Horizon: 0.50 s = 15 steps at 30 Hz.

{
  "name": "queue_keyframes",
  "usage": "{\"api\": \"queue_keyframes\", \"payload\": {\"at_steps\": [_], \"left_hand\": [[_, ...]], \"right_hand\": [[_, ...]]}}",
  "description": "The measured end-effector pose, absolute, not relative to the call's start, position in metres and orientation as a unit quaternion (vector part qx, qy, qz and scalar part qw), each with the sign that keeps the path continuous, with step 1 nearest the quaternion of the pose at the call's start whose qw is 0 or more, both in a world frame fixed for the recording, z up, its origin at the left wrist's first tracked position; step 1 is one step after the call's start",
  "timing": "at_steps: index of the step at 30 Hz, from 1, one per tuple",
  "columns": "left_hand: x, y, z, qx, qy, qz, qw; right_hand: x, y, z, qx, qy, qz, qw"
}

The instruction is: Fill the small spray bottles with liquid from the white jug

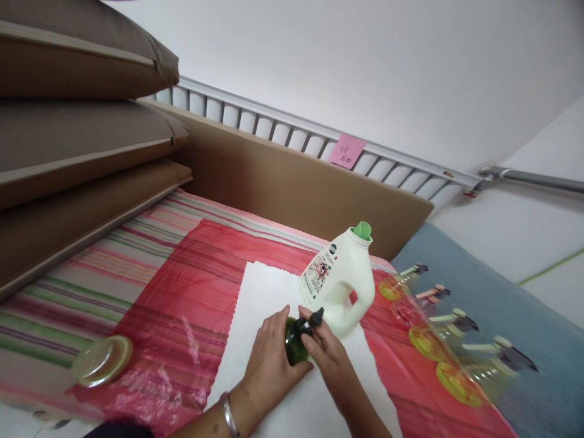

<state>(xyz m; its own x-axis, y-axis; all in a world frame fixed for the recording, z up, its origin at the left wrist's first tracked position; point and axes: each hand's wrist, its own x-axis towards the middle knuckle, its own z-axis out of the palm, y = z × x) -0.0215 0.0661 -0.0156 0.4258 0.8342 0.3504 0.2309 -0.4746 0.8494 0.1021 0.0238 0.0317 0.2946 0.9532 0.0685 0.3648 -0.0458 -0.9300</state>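
A small dark green bottle (pixel 294 349) with a black pump top (pixel 314 318) is between my two hands, above a white sheet (pixel 255 298). My left hand (pixel 268 360) is wrapped around the bottle's body from the left, a metal bangle at its wrist. On the other side, the fingers of my right hand (pixel 329 351) are closed at the neck, just under the pump head. Right behind my hands stands a large pale jug (pixel 340 271) with a handle, a printed label and a green spout (pixel 362 230) at its mouth.
Several clear spray bottles with yellow or pink bases, such as one spray bottle (pixel 483 371), line the right side. A round lidded jar (pixel 103 360) sits at left on red plastic sheeting (pixel 182 298). Stacked brown cushions (pixel 82 140), a brown board (pixel 283 182) and a radiator (pixel 264 126) bound the back.
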Motion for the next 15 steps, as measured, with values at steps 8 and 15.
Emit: {"api": "queue_keyframes", "payload": {"at_steps": [8, 15], "left_hand": [[-0.022, 0.066, -0.016, 0.763, 0.343, 0.406, 0.367], [-0.022, 0.065, -0.016, 0.763, 0.345, 0.394, 0.379]], "right_hand": [[0.093, 0.023, 0.035, -0.703, -0.498, 0.228, 0.454], [0.097, 0.023, 0.039, -0.667, -0.524, 0.263, 0.459]]}}
